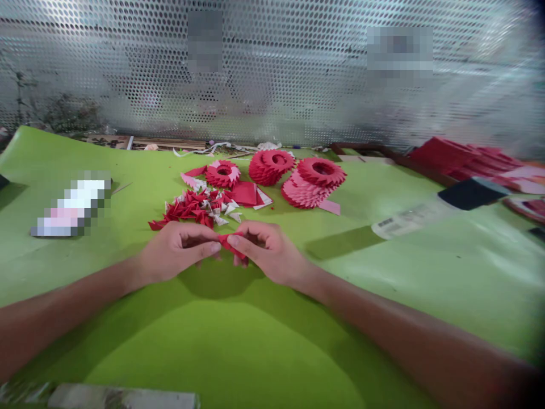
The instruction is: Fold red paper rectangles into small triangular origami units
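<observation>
My left hand (pixel 179 250) and my right hand (pixel 268 250) meet just above the green table cover (pixel 221 352), both pinching a small folded red paper piece (pixel 230 243) between thumbs and fingers. Right behind the hands lies a heap of small folded red and white paper triangles (pixel 198 209). Farther back stand three ring-shaped red paper assemblies: a small one (pixel 222 172), a taller one (pixel 271 166) and a wide one (pixel 314 180). Flat red paper sheets (pixel 247 193) lie between the heap and the rings.
A perforated metal screen (pixel 272 74) closes off the back. Stacked red paper (pixel 464 159) sits at the far right beside a dark box (pixel 472 193) and a printed strip (pixel 404 220). A blurred white and pink object (pixel 72 210) lies at left.
</observation>
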{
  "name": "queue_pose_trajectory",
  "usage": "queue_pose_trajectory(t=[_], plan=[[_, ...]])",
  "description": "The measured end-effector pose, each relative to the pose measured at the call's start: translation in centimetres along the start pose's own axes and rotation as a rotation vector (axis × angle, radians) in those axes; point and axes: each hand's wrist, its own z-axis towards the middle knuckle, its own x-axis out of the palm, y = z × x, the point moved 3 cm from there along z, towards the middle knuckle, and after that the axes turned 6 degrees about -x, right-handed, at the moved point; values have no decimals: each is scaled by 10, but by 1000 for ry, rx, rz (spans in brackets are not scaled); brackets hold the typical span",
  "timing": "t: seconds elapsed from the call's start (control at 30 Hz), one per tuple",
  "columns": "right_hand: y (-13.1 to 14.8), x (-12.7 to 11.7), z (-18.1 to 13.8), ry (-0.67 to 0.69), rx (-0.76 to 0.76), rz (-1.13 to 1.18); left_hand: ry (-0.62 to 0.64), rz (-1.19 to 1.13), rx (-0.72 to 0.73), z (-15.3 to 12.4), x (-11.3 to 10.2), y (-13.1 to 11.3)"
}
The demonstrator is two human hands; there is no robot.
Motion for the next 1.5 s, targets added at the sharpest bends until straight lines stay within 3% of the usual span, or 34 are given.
queue_pose_trajectory(t=[0.47,0.7,0.97,1.17,1.5], plan=[[0,4,-1,23,22,-28,-75,-2,-11,1,0,4],[2,2,1,33,9,-66,29,27,-6,1,-1,-3],[2,2,1,52,21,-68,-38,170,-26,0,1,-4],[2,2,0,37,13,-35,28,96,-9,-1,2,-5],[1,4,-1,59,26,-10,-69,46,5,1,2,1]])
